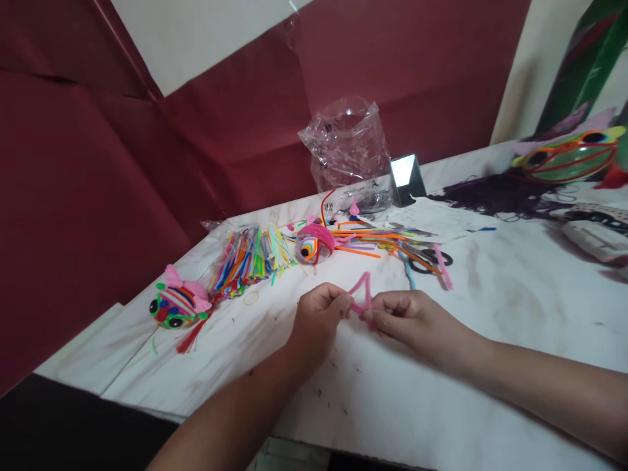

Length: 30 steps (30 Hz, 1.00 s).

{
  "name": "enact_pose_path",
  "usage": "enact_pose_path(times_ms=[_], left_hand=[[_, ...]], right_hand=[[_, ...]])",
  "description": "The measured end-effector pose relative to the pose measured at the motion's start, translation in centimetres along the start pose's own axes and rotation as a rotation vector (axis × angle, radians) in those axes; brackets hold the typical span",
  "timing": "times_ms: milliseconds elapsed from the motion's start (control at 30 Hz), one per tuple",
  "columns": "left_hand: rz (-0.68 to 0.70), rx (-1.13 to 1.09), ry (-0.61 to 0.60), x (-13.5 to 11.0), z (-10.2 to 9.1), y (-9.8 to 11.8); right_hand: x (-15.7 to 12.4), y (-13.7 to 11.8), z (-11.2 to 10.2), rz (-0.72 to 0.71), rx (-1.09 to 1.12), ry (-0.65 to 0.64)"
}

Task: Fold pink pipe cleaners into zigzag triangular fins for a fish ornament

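Observation:
My left hand [316,314] and my right hand [407,317] meet over the white table [515,294], both pinched on a pink pipe cleaner [362,288] bent into a small triangular loop that sticks up between them. Behind the hands lies a pink-wrapped ball with a googly eye [314,243] among loose orange and coloured pipe cleaners [387,239]. A bundle of short coloured pipe cleaners in plastic [248,258] lies to the left. Further left sits a finished striped ball creature with pink ears [177,304].
A crumpled clear plastic bag [346,144] and a small mirror-like block [407,176] stand at the back by the dark red wall covering. Black scissors [432,258] lie under the pipe cleaners. A green and orange mask-like craft [569,157] sits at far right.

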State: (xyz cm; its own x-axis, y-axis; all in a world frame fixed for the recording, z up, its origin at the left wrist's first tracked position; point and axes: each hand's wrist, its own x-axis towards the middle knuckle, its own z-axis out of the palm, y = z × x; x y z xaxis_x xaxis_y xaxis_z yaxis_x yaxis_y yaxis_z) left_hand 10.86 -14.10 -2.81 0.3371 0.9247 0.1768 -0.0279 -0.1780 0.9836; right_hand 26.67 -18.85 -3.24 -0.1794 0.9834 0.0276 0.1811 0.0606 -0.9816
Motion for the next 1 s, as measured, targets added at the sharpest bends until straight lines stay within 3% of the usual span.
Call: enact_pose_path(times_ms=[300,667,1000], left_hand=[[-0.009,0.004,0.006,0.2,-0.1,-0.1],[-0.053,0.030,-0.007,0.5,0.2,1.1],[0.023,0.100,0.022,-0.1,-0.1,1.7]], right_hand=[[0.4,0.5,-0.2,0.014,0.038,-0.005],[0.3,0.5,0.1,0.044,0.025,-0.116],[0.4,1.0,0.1,0.024,-0.017,-0.126]])
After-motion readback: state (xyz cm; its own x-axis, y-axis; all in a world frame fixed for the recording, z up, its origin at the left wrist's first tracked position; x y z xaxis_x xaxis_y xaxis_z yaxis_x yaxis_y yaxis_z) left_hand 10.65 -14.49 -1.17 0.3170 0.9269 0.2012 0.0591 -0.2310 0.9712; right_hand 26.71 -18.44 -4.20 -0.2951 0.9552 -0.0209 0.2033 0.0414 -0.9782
